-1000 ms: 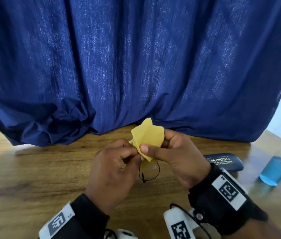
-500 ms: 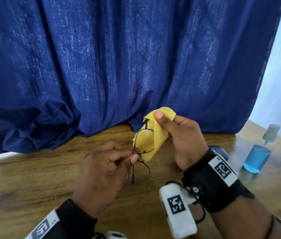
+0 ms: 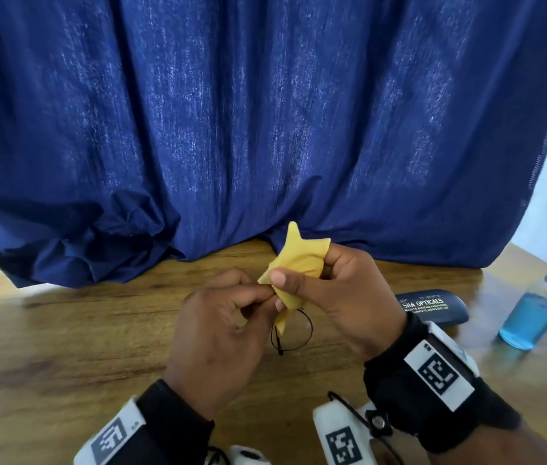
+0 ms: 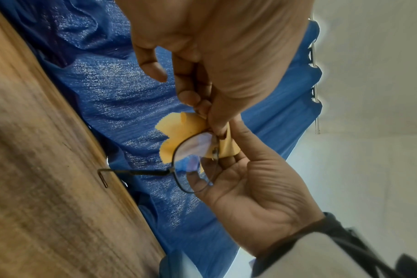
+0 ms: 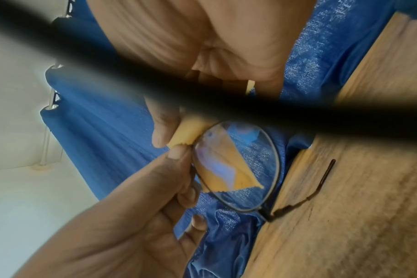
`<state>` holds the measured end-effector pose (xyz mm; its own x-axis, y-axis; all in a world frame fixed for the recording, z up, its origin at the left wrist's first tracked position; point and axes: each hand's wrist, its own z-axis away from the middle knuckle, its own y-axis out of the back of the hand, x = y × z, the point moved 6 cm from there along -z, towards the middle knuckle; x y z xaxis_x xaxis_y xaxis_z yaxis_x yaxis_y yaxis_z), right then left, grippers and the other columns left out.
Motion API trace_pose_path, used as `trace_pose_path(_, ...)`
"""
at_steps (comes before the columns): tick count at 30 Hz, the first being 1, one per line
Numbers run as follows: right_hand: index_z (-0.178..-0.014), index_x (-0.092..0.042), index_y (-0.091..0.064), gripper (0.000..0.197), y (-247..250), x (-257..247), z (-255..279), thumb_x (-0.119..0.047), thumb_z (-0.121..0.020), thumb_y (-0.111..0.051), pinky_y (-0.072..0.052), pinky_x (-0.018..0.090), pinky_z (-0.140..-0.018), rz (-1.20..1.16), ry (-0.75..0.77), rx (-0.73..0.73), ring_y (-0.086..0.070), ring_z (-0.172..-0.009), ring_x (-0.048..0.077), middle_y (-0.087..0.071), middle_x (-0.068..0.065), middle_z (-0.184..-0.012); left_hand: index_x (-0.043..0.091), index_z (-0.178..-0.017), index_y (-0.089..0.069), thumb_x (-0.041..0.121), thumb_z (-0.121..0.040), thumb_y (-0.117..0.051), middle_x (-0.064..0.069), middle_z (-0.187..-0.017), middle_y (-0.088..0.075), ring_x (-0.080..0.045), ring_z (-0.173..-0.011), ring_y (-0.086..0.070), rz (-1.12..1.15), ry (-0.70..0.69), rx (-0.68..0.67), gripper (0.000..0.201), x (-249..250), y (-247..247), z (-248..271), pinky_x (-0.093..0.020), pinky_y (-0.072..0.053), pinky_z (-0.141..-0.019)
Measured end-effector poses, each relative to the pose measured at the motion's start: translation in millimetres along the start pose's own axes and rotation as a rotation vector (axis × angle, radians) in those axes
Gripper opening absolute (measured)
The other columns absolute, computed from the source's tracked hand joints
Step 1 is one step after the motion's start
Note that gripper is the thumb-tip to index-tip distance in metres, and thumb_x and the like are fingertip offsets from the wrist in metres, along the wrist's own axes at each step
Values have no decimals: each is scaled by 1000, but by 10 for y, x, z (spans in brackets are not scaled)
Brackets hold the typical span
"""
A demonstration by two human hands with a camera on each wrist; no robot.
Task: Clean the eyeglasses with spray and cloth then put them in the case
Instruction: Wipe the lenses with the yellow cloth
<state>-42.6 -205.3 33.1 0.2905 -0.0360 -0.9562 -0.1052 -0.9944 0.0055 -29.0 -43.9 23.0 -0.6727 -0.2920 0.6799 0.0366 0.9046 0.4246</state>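
Thin black-rimmed eyeglasses (image 3: pixel 293 332) are held above the wooden table (image 3: pixel 64 347). My left hand (image 3: pixel 265 297) pinches the frame near the bridge, seen in the right wrist view with left fingertips (image 5: pixel 181 163) at the rim. My right hand (image 3: pixel 298 273) grips a yellow cloth (image 3: pixel 298 256) folded over the upper lens, thumb in front. The lower lens (image 4: pixel 195 165) hangs bare, with one temple arm (image 5: pixel 321 182) sticking out. The cloth (image 4: pixel 183 129) shows behind the lens. A dark blue glasses case (image 3: pixel 433 307) lies shut to the right, next to a spray bottle (image 3: pixel 530 317) of blue liquid.
A dark blue curtain (image 3: pixel 265 129) hangs along the back of the table and bunches on it at the left. The case and bottle stand close to my right wrist. A black strap (image 5: pixel 131 75) crosses the right wrist view.
Half a second ago the glasses were lifted with one lens lying bare against the cloth. Now my hands are close together and the right thumb presses the cloth over the upper lens.
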Motion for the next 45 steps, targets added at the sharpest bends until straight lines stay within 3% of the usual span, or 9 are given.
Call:
trace_pose_path(5,-87,4,-72,29,16,-26,22,-22,-82,-83,-60,36,-63,46,24,90,-70,-62,28,-76,25,-82,35,-81,-81,21,-88,-78,12,-78,-66,-11,-79,-64,9,-6,-56,16,24,-73,25,-12,-45,-62)
trace_pose_path(9,-77,0,-74,39,83,-36,20,-36,-92,-72,-61,48,-75,137,56,162,-74,-73,35,-77,17,-73,31,-87,-84,27,-88,-77,15,-83,-68,-11,-79,-66,57,16,-63,8,18,-103,35,-16,-49,-62)
trace_pose_path(14,-106,3,-74,29,-6,15,0,-19,-87,-68,-60,47,-94,-173,-28,58,-75,-102,38,-78,22,-104,27,-83,-83,21,-86,-80,10,-77,-68,-12,-77,-65,65,17,13,8,-35,2,-5,-10,-46,-63)
trace_pose_path(17,-115,4,-71,40,-88,18,20,-11,-77,-73,-62,38,-86,-292,-65,-13,-76,-90,31,-77,22,-109,25,-82,-83,19,-87,-80,12,-74,-65,-12,-76,-64,6,-18,32,8,-13,63,-16,-10,-44,-63)
trace_pose_path(20,-104,2,-76,32,-66,9,34,-16,-77,-79,-62,40,-83,-256,-47,67,-77,-89,30,-79,20,-101,26,-83,-83,20,-87,-80,14,-76,-66,-10,-77,-65,-11,-42,24,8,47,54,-21,-9,-44,-63)
trace_pose_path(25,-83,4,-77,41,86,41,10,-37,-88,-71,-57,59,-94,-178,7,255,-71,-96,49,-76,28,-89,25,-90,-85,25,-86,-80,13,-82,-72,-9,-82,-68,49,-36,29,6,80,32,-8,-8,-47,-67)
trace_pose_path(29,-89,6,-75,36,29,-6,20,-26,-96,-60,-60,46,-88,-253,67,169,-75,-94,41,-77,28,-93,25,-87,-84,21,-87,-80,12,-80,-71,-9,-80,-66,41,-27,45,6,38,66,-19,-8,-46,-66)
trace_pose_path(42,-102,-3,-76,26,-48,93,-16,-12,-79,-83,-62,38,-82,-35,46,78,-77,-96,32,-81,13,-96,24,-82,-82,18,-87,-77,11,-77,-67,-10,-79,-64,4,-2,113,9,-11,142,-34,-6,-43,-65)
trace_pose_path(45,-110,-10,-72,30,-132,105,-7,0,-83,-78,-60,24,-80,-51,32,7,-77,-95,17,-81,4,-101,22,-82,-82,16,-86,-78,13,-79,-70,-5,-80,-65,35,42,162,8,-77,221,-68,-4,-42,-67)
